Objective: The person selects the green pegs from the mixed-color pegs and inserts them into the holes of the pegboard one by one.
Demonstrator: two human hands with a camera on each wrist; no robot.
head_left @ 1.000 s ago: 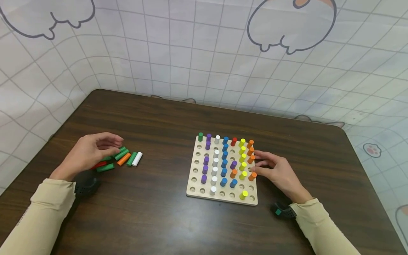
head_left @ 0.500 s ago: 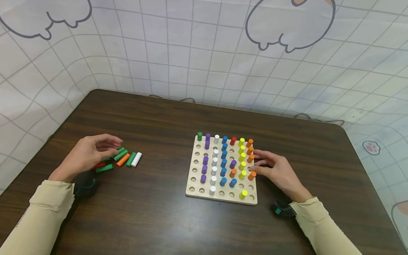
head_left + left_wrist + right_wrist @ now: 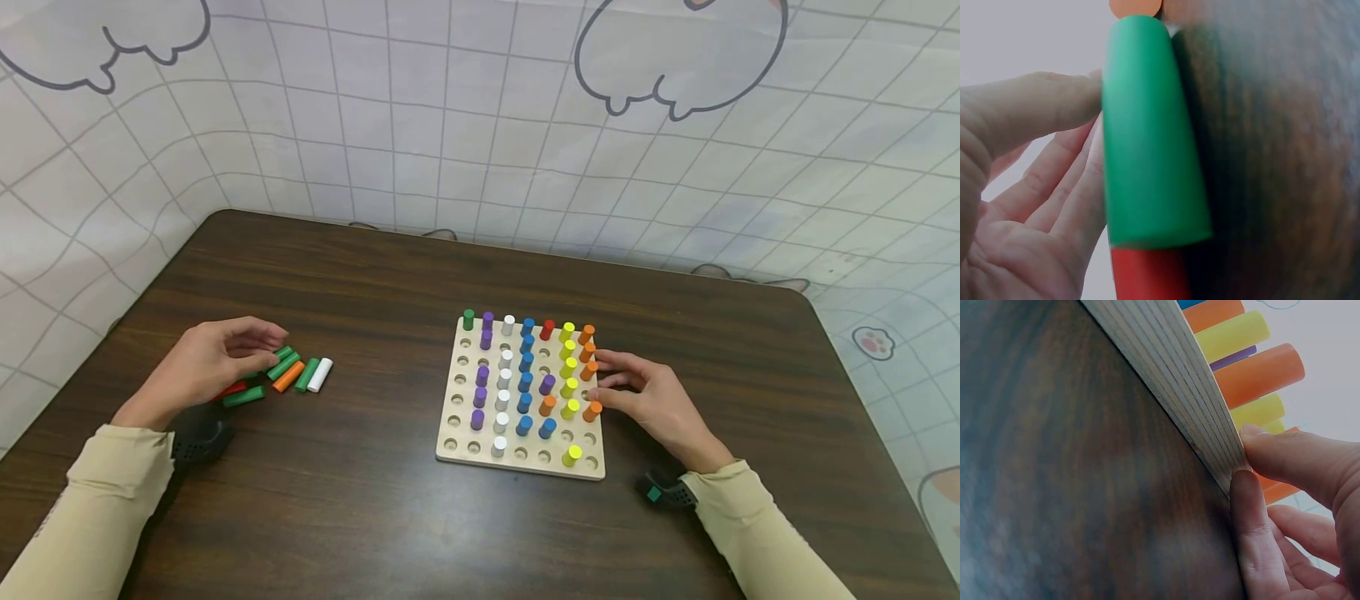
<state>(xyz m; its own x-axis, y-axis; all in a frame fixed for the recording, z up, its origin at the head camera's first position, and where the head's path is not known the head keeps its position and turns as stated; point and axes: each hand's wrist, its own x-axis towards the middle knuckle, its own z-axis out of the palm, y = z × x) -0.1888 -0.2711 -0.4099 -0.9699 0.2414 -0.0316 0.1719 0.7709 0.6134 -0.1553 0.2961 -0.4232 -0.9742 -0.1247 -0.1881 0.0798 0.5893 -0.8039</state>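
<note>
In the head view my left hand [image 3: 206, 364] rests low over a small pile of loose pegs at the left, its fingers softly bent. A green peg [image 3: 1150, 137] lies right in front of the thumb and fingers in the left wrist view, with a red peg [image 3: 1147, 275] below it. The fingertips are partly hidden behind the green peg. My right hand [image 3: 654, 407] holds the right edge of a wooden pegboard [image 3: 462, 463], thumb on top and index finger against its side. Upright coloured pegs stand in many of its holes, including orange pegs [image 3: 1260, 375] near the thumb.
Beside the pile lie a white peg [image 3: 320, 375], an orange peg [image 3: 288, 377] and several green ones. Bare holes show among the board's front rows. A dark wooden table [image 3: 360, 517] carries everything, with a patterned cloth [image 3: 450, 117] hanging behind it.
</note>
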